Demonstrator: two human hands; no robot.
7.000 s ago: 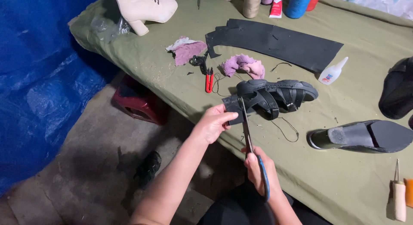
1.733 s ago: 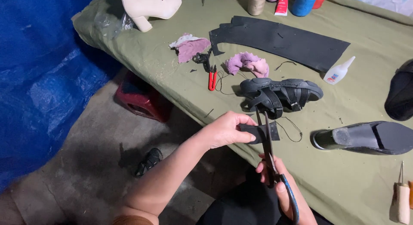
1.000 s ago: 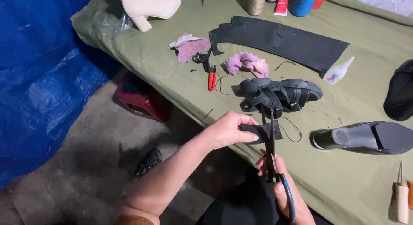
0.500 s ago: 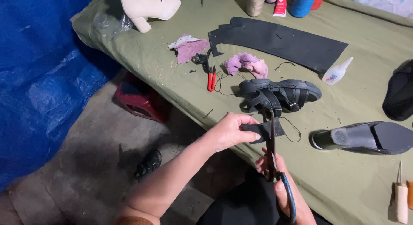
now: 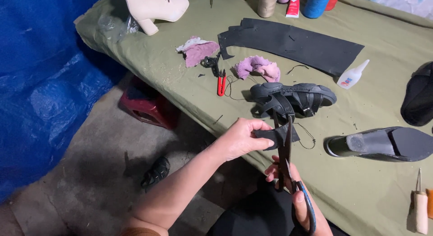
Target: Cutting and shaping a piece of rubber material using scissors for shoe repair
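The left hand (image 5: 241, 139) still pinches the black strip (image 5: 276, 136) just below the sandal (image 5: 293, 97); right-hand fingers (image 5: 300, 204) stay clamped on the scissors (image 5: 288, 166), blades barely moved.

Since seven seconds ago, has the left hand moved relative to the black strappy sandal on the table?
Yes. The left hand has drawn back from the black strappy sandal toward the person, now pinching a small black piece.
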